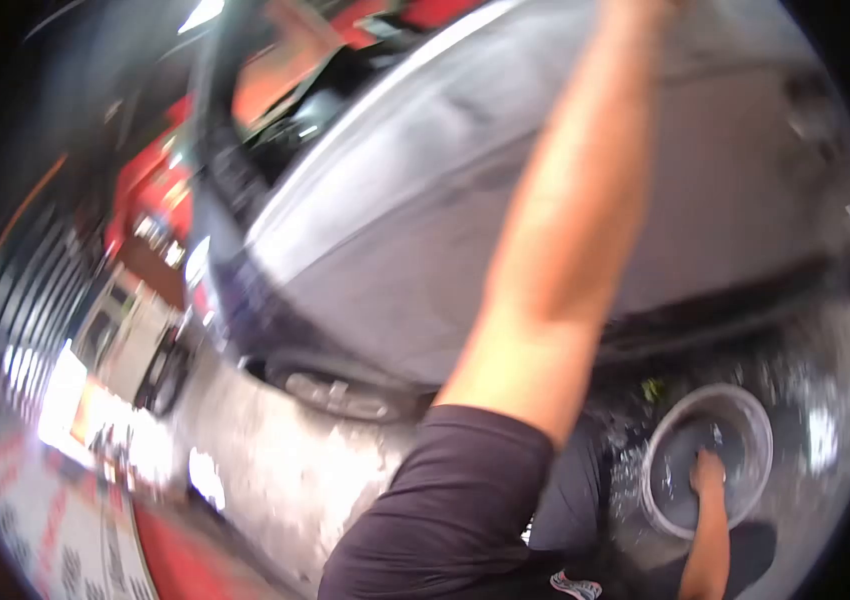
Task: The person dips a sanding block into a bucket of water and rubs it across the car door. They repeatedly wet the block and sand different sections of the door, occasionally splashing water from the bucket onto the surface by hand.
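My left arm [555,240] in a dark short sleeve stretches up across the side of a grey car [395,220]. Its hand is cut off by the top edge of the picture. My right hand [710,470] reaches down into a round pale bucket [757,420] on the wet ground at the lower right. It is small and blurred, so I cannot tell whether it holds anything in the bucket. The whole view is tilted and smeared by motion.
The car's wheel [340,392] stands on wet, soapy concrete [275,470]. Red walls and equipment [150,190] lie behind the car, and a bright opening [63,400] is at the left. A red patterned mat [55,530] lies at the lower left. My shoe [575,585] shows at the bottom.
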Demonstrator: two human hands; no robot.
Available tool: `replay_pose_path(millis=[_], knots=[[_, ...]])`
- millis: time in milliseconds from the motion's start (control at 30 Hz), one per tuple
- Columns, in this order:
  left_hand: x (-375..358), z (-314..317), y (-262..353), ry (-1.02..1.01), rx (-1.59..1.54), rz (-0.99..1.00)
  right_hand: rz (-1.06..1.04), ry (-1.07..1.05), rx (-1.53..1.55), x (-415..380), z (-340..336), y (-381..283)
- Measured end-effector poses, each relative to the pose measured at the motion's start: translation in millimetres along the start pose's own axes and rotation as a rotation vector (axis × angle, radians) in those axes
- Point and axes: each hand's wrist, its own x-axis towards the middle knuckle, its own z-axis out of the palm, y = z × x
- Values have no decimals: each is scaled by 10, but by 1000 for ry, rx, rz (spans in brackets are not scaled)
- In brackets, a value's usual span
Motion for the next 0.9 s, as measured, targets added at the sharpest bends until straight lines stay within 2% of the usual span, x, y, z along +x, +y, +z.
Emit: replay_pose_path(millis=[33,100,133,200,233,267,300,367,433,500,533,633,700,767,833,867,900], knots=[[37,28,-58,-1,-3,-27,12,-80,-42,142,147,185],[66,110,-71,-6,-29,-77,59,-62,-14,458,711,510],[61,178,-80,-9,-42,-98,30,-168,-10,317,371,229],[66,137,-46,-3,-53,-118,129,-257,22,349,504,264],[27,58,-12,-42,-46,-127,119,-241,13,417,775,434],[3,4,22,-83,-44,-136,33,-141,47,569,1161,738],[62,39,31,-72,-42,-141,-50,-48,79,695,1260,912],[67,152,22,88,37,-107,-26,-26,125,759,1159,843],[93,181,30,136,-8,-140,4,-9,172,735,1073,843],[97,126,88,-38,-53,-183,14,24,225,758,1031,823],[85,94,55,-20,-145,-183,12,36,220,734,1015,828],[60,103,51,15,-132,-188,-68,58,231,684,960,809],[65,103,28,15,-153,-185,53,-1,202,462,647,490],[14,100,47,151,-68,-133,94,-14,183,477,596,463],[31,56,50,145,-64,-123,-73,113,438,479,479,468],[35,42,54,133,-58,-116,-34,171,493,554,462,519],[104,135,44,-25,-102,-151,21,232,550,670,545,602]])
